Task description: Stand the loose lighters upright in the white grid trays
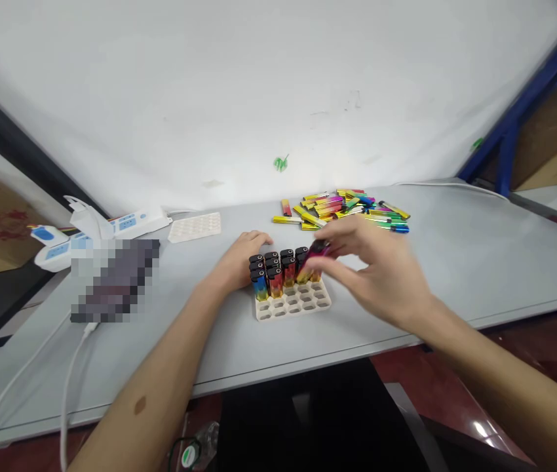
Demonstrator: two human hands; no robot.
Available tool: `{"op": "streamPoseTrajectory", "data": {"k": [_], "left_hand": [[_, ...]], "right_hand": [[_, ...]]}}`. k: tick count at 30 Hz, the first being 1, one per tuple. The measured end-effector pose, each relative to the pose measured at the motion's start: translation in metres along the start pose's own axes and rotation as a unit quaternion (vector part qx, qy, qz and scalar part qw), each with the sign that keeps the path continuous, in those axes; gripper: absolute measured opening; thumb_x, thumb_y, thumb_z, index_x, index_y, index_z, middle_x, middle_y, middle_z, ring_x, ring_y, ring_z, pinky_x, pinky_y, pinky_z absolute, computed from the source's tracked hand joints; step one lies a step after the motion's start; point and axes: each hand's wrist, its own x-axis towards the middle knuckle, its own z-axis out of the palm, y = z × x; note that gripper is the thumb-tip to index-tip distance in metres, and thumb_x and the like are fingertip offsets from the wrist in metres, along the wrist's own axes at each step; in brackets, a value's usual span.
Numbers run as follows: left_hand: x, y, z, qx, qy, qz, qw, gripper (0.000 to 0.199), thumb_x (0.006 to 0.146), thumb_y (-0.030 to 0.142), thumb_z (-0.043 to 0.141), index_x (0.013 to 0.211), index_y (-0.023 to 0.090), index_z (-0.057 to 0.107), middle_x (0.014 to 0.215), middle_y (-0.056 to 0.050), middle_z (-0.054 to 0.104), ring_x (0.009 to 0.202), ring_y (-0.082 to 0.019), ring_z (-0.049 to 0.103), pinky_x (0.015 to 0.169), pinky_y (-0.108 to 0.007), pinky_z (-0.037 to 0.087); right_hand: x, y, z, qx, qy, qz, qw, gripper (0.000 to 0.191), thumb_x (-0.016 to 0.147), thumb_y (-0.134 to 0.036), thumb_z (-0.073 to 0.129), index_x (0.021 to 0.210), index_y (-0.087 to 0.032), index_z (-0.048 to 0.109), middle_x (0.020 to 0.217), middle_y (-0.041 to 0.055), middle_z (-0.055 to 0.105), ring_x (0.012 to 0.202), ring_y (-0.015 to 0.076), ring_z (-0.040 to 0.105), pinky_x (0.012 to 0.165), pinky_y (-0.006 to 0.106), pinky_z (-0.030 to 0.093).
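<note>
A white tray with rows of holes [292, 304] stands on the grey table, its back rows filled with several upright black-topped lighters [274, 282] and its front holes bare. My right hand [374, 269] pinches a tilted lighter [307, 265] with a dark top and a pink-to-yellow body, over the tray's right part. Beside the tray's back left corner rests my left hand [245, 257], its fingers stretched past the lighters and partly hidden by them. Behind the tray lies a loose pile of shiny coloured lighters [330, 207].
A second white tray [194, 227] lies at the back left. Near it are a white power strip [128, 224] with plugs and a blurred-out dark device [121, 282] with a white cable. A white wall [239, 98] rises behind the table [239, 347]. Cardboard boxes stand at both sides.
</note>
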Motion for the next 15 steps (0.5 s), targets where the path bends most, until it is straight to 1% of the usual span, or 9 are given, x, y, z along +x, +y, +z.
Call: {"op": "streamPoseTrajectory", "data": {"k": [3,6,9,12,15], "left_hand": [[0.000,0.000,0.000,-0.004,0.003,0.004,1.000,0.050,0.079,0.026,0.064,0.127,0.014,0.057,0.138,-0.014,0.059,0.131,-0.030,0.051,0.112,-0.041,0.043],[-0.001,0.001,-0.001,-0.007,0.004,0.004,1.000,0.052,0.078,0.027,0.065,0.128,0.016,0.056,0.139,-0.013,0.058,0.132,-0.031,0.051,0.112,-0.042,0.043],[-0.001,0.002,-0.001,-0.003,-0.001,0.000,1.000,0.054,0.077,0.027,0.066,0.128,0.015,0.056,0.140,-0.014,0.058,0.132,-0.031,0.051,0.113,-0.043,0.043],[-0.001,0.003,-0.002,-0.004,-0.001,-0.003,1.000,0.056,0.076,0.028,0.068,0.128,0.014,0.057,0.139,-0.015,0.058,0.131,-0.031,0.051,0.112,-0.043,0.043],[-0.001,0.004,-0.002,-0.007,0.005,-0.002,1.000,0.053,0.076,0.029,0.068,0.126,0.014,0.058,0.136,-0.015,0.060,0.129,-0.031,0.052,0.111,-0.043,0.044]], "right_hand": [[-0.008,0.001,0.021,-0.058,-0.061,-0.032,0.996,0.018,0.091,-0.023,0.072,0.105,-0.022,0.061,0.100,0.0043,0.066,0.075,0.0142,0.069,0.071,0.030,0.060],[-0.015,0.007,0.034,-0.102,-0.076,-0.020,0.992,0.022,0.092,-0.021,0.070,0.111,-0.021,0.060,0.103,0.0059,0.066,0.077,0.0160,0.070,0.068,0.031,0.060],[-0.016,0.007,0.036,-0.136,-0.077,0.011,0.988,0.025,0.090,-0.021,0.071,0.112,-0.021,0.059,0.102,0.0049,0.067,0.078,0.0173,0.070,0.065,0.031,0.058],[-0.014,0.002,0.033,-0.162,-0.103,0.012,0.981,0.015,0.091,-0.022,0.069,0.104,-0.021,0.061,0.101,0.0048,0.067,0.072,0.0154,0.069,0.060,0.028,0.054],[-0.013,-0.003,0.031,-0.175,-0.103,0.000,0.979,0.009,0.092,-0.025,0.068,0.099,-0.020,0.063,0.099,0.0043,0.067,0.066,0.0129,0.065,0.056,0.026,0.050]]}}
